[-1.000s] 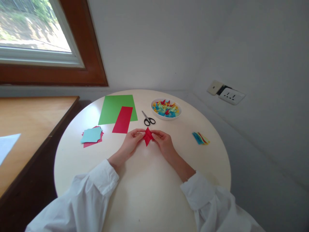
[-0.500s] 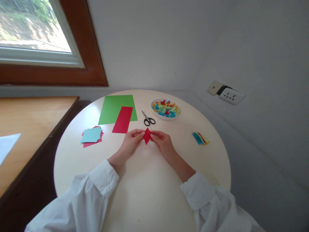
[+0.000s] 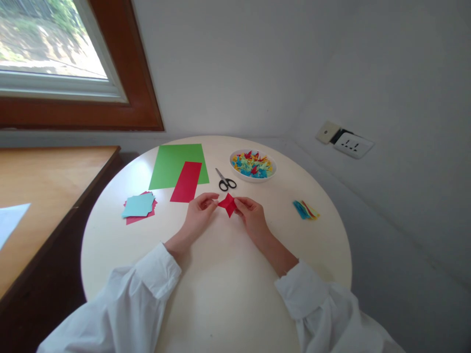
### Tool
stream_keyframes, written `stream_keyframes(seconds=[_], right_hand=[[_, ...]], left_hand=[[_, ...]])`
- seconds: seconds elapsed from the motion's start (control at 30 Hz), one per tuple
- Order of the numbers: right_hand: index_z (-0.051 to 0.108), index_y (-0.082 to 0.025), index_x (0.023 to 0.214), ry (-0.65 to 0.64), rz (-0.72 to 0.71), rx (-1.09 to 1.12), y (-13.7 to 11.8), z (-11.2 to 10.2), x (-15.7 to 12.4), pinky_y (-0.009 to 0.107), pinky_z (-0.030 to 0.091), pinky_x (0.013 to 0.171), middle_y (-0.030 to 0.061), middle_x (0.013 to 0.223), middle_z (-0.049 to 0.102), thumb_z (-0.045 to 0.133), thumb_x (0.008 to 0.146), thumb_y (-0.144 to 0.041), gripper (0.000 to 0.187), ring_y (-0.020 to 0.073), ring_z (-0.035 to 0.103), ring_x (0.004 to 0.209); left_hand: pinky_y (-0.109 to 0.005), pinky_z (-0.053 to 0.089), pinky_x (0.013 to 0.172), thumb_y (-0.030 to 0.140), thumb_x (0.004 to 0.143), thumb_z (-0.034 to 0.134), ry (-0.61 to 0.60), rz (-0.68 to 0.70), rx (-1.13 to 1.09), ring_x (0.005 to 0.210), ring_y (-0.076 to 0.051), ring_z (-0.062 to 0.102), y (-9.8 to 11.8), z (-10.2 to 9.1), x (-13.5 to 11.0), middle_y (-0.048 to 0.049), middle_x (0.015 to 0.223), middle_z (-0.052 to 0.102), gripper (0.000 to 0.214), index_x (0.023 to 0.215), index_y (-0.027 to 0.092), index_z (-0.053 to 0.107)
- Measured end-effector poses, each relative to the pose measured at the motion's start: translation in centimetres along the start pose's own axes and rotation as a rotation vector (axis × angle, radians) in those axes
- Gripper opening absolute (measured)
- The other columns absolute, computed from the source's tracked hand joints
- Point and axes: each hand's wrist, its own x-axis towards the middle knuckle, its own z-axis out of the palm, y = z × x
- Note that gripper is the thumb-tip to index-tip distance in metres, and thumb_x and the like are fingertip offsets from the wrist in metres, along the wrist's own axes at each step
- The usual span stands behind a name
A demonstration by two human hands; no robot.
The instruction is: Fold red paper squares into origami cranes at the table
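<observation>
A small folded red paper piece (image 3: pixel 228 204) is held just above the round white table (image 3: pixel 221 289), near its middle. My left hand (image 3: pixel 197 215) pinches the left tip of the piece with thumb and forefinger. My right hand (image 3: pixel 250 217) pinches its right side, fingers curled. Both sleeves are white. The piece looks partly unfolded, with flaps sticking out to the sides.
Behind the hands lie black scissors (image 3: pixel 224 181), a red paper strip (image 3: pixel 186 182) on a green sheet (image 3: pixel 172 164), and a white bowl (image 3: pixel 253 165) of coloured folded papers. Blue and red squares (image 3: pixel 139 207) lie left, a small coloured stack (image 3: pixel 305 210) right. A wooden ledge (image 3: pixel 40 196) borders the table's left.
The red piece has gone from an upright diamond to a wider, tilted shape as my fingers pulled its sides apart. The hands stayed in nearly the same place.
</observation>
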Motion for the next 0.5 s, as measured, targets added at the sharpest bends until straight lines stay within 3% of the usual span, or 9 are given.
stream_keyframes(seconds=[0.13, 0.23, 0.37, 0.5], right_hand=[[0.069, -0.018, 0.071, 0.006, 0.011, 0.012, -0.07, -0.10, 0.03, 0.029, 0.047, 0.064, 0.0011, 0.068, 0.068, 0.074, 0.058, -0.036, 0.022, 0.0131, 0.059, 0.063], [0.070, -0.018, 0.071, -0.002, 0.012, 0.016, -0.06, -0.12, 0.02, 0.028, 0.046, 0.063, 0.0013, 0.068, 0.068, 0.074, 0.057, -0.036, 0.023, 0.0130, 0.059, 0.063], [0.070, -0.018, 0.071, -0.006, 0.026, -0.021, -0.07, -0.10, 0.00, 0.027, 0.046, 0.061, 0.0019, 0.067, 0.069, 0.073, 0.058, -0.036, 0.023, 0.0129, 0.059, 0.062], [0.070, -0.018, 0.072, -0.043, -0.029, -0.123, -0.21, -0.01, -0.09, 0.026, 0.046, 0.058, 0.0027, 0.067, 0.070, 0.069, 0.063, -0.038, 0.022, 0.0139, 0.062, 0.061]], left_hand=[[-0.031, 0.045, 0.086, 0.014, 0.066, 0.065, -0.072, 0.297, 0.196, 0.091, -0.019, 0.059, -0.16, -0.18, -0.32, -0.0072, 0.099, 0.066, 0.029, 0.095, 0.019, 0.066], [-0.032, 0.046, 0.086, 0.012, 0.070, 0.061, -0.118, 0.430, 0.337, 0.091, -0.019, 0.061, -0.13, -0.25, -0.53, -0.0068, 0.098, 0.067, 0.024, 0.091, 0.020, 0.067], [-0.032, 0.049, 0.080, 0.014, 0.073, 0.058, -0.106, 0.471, 0.411, 0.084, -0.018, 0.063, -0.16, -0.26, -0.40, -0.0066, 0.090, 0.070, 0.014, 0.082, 0.019, 0.067], [-0.032, 0.049, 0.077, 0.019, 0.072, 0.060, -0.032, 0.367, 0.359, 0.080, -0.018, 0.064, -0.59, -0.26, -0.03, -0.0066, 0.084, 0.070, 0.009, 0.078, 0.017, 0.067]])
